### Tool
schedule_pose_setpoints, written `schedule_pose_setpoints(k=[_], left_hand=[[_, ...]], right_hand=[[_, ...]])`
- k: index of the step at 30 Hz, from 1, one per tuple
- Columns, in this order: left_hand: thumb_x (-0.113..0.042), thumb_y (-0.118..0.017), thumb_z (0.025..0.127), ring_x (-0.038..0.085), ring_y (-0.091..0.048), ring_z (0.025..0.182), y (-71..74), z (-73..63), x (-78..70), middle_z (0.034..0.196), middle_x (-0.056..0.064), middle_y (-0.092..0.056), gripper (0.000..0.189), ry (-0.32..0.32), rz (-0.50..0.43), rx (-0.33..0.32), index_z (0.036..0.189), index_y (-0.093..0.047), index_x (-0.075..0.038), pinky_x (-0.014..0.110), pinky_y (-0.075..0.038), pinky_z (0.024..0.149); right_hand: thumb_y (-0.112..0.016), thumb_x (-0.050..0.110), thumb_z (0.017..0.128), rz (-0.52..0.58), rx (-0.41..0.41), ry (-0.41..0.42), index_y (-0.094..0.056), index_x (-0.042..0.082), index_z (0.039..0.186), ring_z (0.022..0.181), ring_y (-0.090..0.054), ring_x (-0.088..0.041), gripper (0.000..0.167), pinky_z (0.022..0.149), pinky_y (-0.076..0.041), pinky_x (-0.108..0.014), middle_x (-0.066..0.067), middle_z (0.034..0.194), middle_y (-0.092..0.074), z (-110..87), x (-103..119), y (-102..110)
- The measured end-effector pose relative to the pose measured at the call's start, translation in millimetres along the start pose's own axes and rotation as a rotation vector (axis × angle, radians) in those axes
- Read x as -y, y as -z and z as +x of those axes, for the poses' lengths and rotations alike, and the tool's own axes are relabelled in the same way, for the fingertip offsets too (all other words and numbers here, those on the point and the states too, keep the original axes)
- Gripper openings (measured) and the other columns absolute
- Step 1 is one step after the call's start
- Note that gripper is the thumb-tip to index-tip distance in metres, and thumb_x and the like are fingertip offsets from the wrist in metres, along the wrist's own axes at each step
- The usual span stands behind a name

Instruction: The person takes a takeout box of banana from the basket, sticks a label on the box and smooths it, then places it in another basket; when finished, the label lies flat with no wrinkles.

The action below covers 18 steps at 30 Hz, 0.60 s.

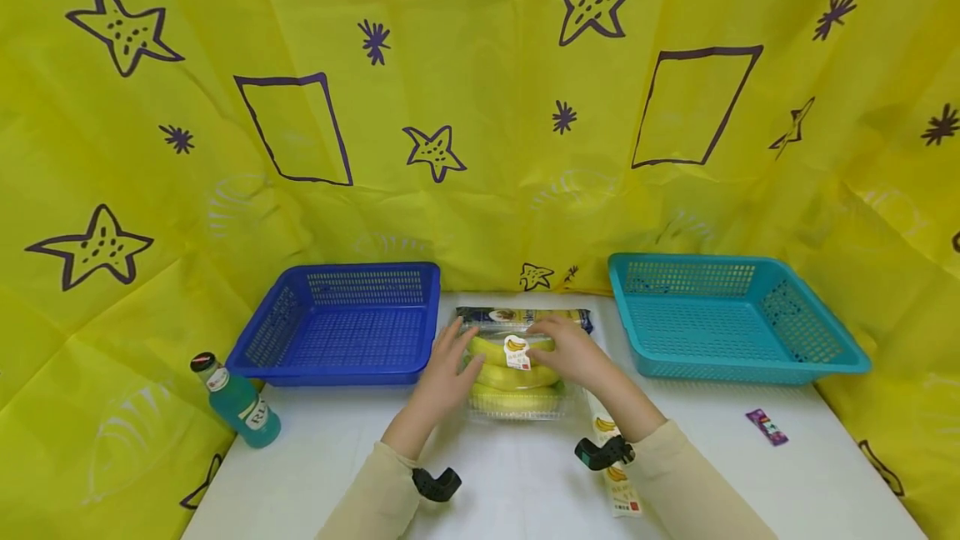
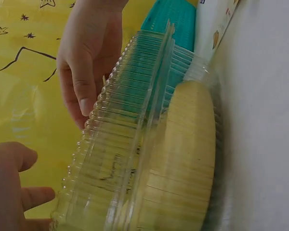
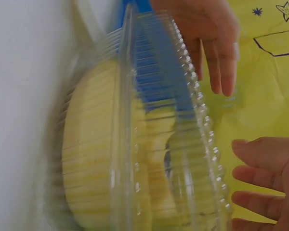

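A clear plastic clamshell box (image 1: 517, 413) with bananas (image 1: 498, 377) inside stands at the middle of the table. On top of its lid is a white sticker (image 1: 517, 354) printed with bananas. My left hand (image 1: 444, 369) is over the box's left side, fingers spread and relaxed. From the right, my right hand (image 1: 573, 354) reaches over the lid with its fingers near the sticker. Both wrist views show the ridged side of the box (image 2: 118, 115) and loose fingers around the lid (image 3: 202, 144). Whether any fingertip touches the lid, I cannot tell.
A dark blue basket (image 1: 360, 377) stands at the back left, a teal basket (image 1: 742, 371) at the back right. Behind the box lies a dark packet (image 1: 525, 315). A teal bottle (image 1: 243, 408), a strip of banana stickers (image 1: 622, 494) and a small purple packet (image 1: 767, 427) lie around.
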<state>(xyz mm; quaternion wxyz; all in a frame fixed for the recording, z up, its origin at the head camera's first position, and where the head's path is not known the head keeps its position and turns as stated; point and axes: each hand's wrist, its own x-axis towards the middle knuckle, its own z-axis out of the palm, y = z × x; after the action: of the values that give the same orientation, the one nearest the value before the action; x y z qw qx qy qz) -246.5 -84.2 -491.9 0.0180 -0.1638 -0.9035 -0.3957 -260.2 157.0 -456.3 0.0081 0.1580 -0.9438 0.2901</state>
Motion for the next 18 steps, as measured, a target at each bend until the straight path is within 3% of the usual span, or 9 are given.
schedule_pose_setpoints(k=[4,10,18], left_hand=[[-0.049,-0.048,0.102,0.037,-0.006,0.154,1.5,14.7,-8.9,0.166,0.006,-0.017,0.057,-0.016,0.158,0.074,0.152,-0.040,-0.023,0.069,-0.017,0.117],[-0.059,-0.044,0.099,0.040,-0.008,0.153,-8.8,36.4,-12.7,0.166,0.009,-0.018,0.064,-0.018,0.345,0.147,0.153,-0.039,-0.024,0.062,-0.009,0.122],[-0.069,-0.051,0.091,0.044,-0.006,0.152,-9.4,41.7,-16.6,0.166,0.011,-0.018,0.077,-0.025,0.416,0.206,0.153,-0.039,-0.025,0.064,-0.010,0.121]], right_hand=[[-0.071,0.029,0.091,-0.035,-0.003,0.029,-0.065,0.008,0.128,0.134,-0.045,-0.045,0.043,0.110,-0.037,-0.062,-0.022,0.146,-0.049,1.6,-5,-3],[-0.071,0.036,0.091,-0.083,0.011,0.041,-0.060,0.009,0.134,0.139,-0.040,-0.045,0.053,0.114,-0.028,-0.066,-0.020,0.149,-0.047,4.8,-9,-9],[-0.073,0.036,0.089,-0.127,0.053,0.058,-0.060,0.012,0.135,0.144,-0.031,-0.048,0.054,0.114,-0.019,-0.072,-0.020,0.153,-0.042,5.5,-11,-10]])
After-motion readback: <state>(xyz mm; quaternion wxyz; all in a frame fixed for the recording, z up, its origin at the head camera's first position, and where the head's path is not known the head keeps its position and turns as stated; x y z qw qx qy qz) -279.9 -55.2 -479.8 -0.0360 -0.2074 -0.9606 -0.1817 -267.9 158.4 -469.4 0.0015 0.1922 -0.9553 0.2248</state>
